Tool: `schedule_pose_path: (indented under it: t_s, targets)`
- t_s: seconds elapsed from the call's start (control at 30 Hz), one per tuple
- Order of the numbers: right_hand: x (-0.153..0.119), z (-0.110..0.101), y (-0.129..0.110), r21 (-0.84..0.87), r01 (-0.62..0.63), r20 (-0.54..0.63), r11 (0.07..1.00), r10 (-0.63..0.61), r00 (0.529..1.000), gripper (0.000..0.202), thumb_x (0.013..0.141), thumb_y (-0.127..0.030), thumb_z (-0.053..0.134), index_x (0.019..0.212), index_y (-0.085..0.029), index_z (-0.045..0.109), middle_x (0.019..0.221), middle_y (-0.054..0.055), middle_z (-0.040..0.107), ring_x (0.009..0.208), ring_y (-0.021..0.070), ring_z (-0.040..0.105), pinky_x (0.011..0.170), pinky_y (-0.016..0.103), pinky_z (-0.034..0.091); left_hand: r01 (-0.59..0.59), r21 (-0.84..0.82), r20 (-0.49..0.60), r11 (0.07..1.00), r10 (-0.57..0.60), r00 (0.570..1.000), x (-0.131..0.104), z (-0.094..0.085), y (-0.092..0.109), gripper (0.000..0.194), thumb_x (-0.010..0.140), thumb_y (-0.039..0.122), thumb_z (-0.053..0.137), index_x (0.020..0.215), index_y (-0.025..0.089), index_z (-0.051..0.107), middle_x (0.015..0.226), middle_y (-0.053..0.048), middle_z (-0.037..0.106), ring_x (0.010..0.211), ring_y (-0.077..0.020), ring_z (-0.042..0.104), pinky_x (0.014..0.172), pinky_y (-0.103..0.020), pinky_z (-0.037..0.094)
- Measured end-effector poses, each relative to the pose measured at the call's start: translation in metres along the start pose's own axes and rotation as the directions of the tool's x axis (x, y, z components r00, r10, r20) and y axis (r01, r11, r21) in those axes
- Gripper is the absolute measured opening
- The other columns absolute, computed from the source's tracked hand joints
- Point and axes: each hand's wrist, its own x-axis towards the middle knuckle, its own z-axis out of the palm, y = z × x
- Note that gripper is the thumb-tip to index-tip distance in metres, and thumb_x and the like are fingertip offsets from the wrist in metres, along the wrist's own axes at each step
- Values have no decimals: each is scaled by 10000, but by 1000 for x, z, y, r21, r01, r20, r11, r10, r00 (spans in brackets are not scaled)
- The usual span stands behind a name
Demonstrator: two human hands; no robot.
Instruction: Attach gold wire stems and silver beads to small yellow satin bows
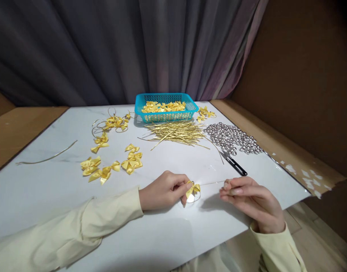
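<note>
My left hand (pixel 170 190) pinches a yellow satin ribbon bow (pixel 194 188) near the front of the table. A small shiny bead seems to sit at the bow's top. From the bow a thin gold cord (pixel 211 183) runs to the right, and part of it curves in a loop below the bow. The cord's far end is between the thumb and fingertips of my right hand (pixel 251 198). Behind that hand lies a small black-handled pair of snips (pixel 234 164). Loose yellow bows (pixel 104 173) are spread on the tabletop to the left.
At the back stands a blue plastic basket (pixel 138 109) of yellow bows. Before it lies a heap of gold cords (pixel 176 133), with a pile of silver beads (pixel 233 138) to its right. Bows with cord loops (pixel 116 122) sit back left; a single cord (pixel 48 156) lies far left.
</note>
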Motion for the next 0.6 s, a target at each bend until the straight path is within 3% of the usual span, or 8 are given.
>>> schedule_pose_path:
  t_s: [0.1,0.27,0.6]
  targets:
    - [-1,4,1,29,41,21,999,-41,999,143,634,-216,735,761,-283,734,831,45,713,886,266,656,833,458,507,-4,-5,-3,1000,4,1000,0,0,1,327,889,277,397,698,112,605,570,-30,666,383,-47,367,404,-154,292]
    - [1,1,6,-64,63,11,996,-62,998,139,618,-267,751,755,-286,740,785,38,718,787,238,672,853,457,487,-6,7,-5,1000,6,1000,0,-1,1,325,888,275,399,699,112,607,582,-30,672,387,-46,371,407,-154,299]
    - [7,8,10,-98,229,4,969,-229,973,72,655,-301,733,726,-307,737,721,14,703,779,183,611,784,343,472,4,19,-2,1000,-4,1000,-1,-1,2,299,886,251,401,721,114,609,600,-34,677,406,-54,398,429,-158,320]
